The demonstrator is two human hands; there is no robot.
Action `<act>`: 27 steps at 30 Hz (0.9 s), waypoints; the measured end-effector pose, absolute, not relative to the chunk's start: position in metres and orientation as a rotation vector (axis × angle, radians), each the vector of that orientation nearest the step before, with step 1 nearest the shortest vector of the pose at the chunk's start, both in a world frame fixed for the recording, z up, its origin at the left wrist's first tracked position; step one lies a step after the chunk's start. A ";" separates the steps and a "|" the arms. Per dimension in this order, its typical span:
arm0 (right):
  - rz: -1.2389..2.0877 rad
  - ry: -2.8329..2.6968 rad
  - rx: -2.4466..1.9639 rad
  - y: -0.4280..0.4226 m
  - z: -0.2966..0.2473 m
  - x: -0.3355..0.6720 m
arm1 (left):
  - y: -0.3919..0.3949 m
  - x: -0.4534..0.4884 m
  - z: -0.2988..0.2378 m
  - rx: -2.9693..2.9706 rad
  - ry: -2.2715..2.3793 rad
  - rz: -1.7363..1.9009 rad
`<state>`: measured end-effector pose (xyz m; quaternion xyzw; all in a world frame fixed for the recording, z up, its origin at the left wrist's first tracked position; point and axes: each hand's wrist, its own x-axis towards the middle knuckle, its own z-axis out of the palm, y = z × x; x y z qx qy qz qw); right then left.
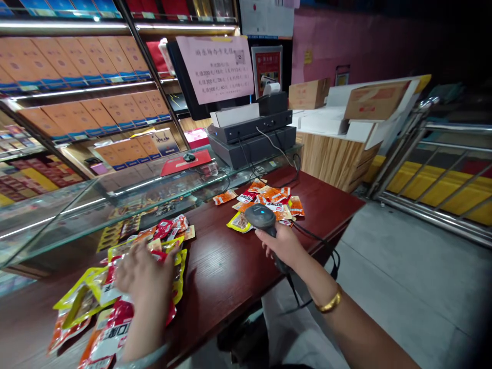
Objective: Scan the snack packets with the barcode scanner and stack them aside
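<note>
My right hand [282, 243] is wrapped round the handle of a dark barcode scanner [260, 216], its cable hanging down past the table edge. The scanner's head, with a small blue light, points toward a pile of small orange, red and white snack packets [273, 195]. On the left, my left hand [144, 271] is over a heap of larger snack packets [82, 297] with yellow edges and red and white fronts. Slightly blurred, its fingers look spread, with the thumb apart. Whether it touches the packets beneath, I cannot tell.
The dark red wooden table [215, 271] adjoins a glass display counter [130, 197]. Behind stand a cash drawer [253, 146], a monitor [184, 77] with a pink notice, and a mouse [188, 157] on a red pad. A metal railing [442, 174] runs on the right.
</note>
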<state>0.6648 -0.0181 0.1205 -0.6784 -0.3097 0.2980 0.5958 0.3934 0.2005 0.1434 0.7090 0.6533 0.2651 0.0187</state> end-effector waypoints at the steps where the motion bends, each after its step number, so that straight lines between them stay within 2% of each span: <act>1: 0.690 -0.694 -1.573 -0.022 0.119 0.667 | 0.192 0.415 0.144 2.312 1.913 0.753; 5: 0.677 -0.627 -1.578 -0.035 0.112 0.670 | 0.165 0.509 0.143 2.559 1.418 0.343; 9: 0.661 -0.614 -1.601 -0.045 0.110 0.668 | 0.158 0.574 0.146 2.567 1.378 0.048; 16: 0.649 -0.630 -1.598 -0.054 0.107 0.667 | 0.173 0.573 0.147 2.475 1.402 -0.197; 19: 0.665 -0.652 -1.579 -0.051 0.105 0.662 | 0.175 0.546 0.141 2.348 1.388 -0.096; 27: 0.707 -0.700 -1.559 -0.038 0.104 0.647 | 0.174 0.526 0.129 1.730 1.137 0.504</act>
